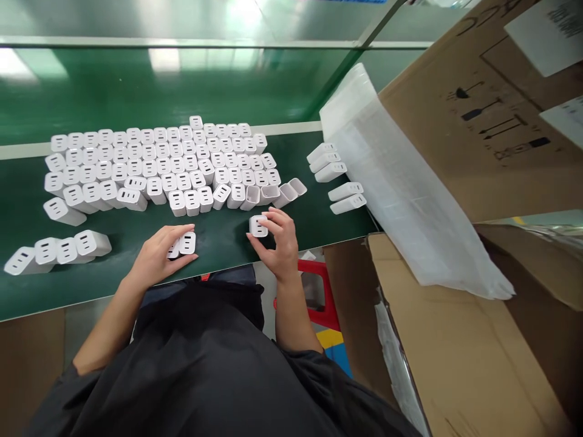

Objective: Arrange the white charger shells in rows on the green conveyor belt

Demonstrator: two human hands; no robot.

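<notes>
My left hand (155,255) curls around two white charger housings (187,243) near the front edge of the green work surface, thumb and fingers on either side of them. Between the thumb and fingers of my right hand (280,246) is another white charger housing (257,226), its slotted face turned up. Beyond both hands stand packed rows of similar white charger housings (149,168), mostly with slotted ends up. At the right end of the front row, several hollow housings (269,194) show open ends. Several more housings (67,249) lean together at the left.
Several white housings (328,162) lie at the right of the green table (218,243). Beside them, a translucent plastic sheet (401,182) drapes over an open cardboard box (455,352). A red stool (325,297) stands below the table edge.
</notes>
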